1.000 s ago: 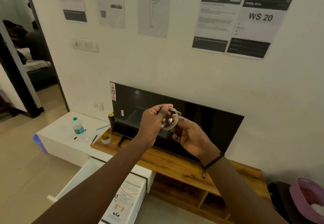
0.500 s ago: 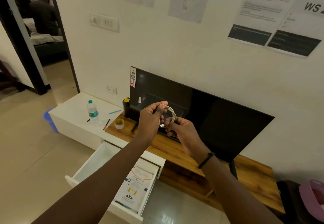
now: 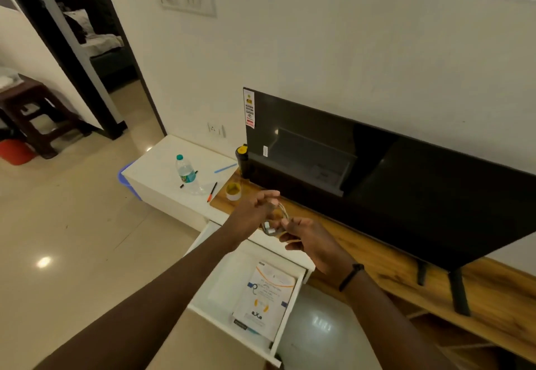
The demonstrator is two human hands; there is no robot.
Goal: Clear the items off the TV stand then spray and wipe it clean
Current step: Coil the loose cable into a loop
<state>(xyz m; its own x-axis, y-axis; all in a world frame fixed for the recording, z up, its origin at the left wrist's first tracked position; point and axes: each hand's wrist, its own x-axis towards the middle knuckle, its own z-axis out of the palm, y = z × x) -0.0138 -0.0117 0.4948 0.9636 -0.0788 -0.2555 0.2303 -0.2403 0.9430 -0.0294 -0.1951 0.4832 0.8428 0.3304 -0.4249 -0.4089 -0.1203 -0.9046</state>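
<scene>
A coiled white cable (image 3: 275, 221) hangs between my two hands above the front edge of the wooden TV stand (image 3: 362, 256). My left hand (image 3: 252, 213) pinches the coil from the left and my right hand (image 3: 307, 236) grips it from the right. Below them a white drawer (image 3: 220, 288) stands pulled out, with a printed booklet (image 3: 265, 300) lying inside. On the stand's left end sit a roll of tape (image 3: 233, 191) and a black bottle with a yellow cap (image 3: 242, 161). A black TV (image 3: 391, 184) stands on the stand.
A white cabinet top (image 3: 156, 166) to the left carries a water bottle (image 3: 187, 174), an orange pen (image 3: 211, 191) and a blue pen (image 3: 224, 168). A blue bin (image 3: 124, 178) sits beside it. An open doorway (image 3: 95, 50) and a brown stool (image 3: 32, 108) lie at far left.
Both hands have come down with the coiled cable, from in front of the TV screen to just above the open drawer. The view has tilted downward.
</scene>
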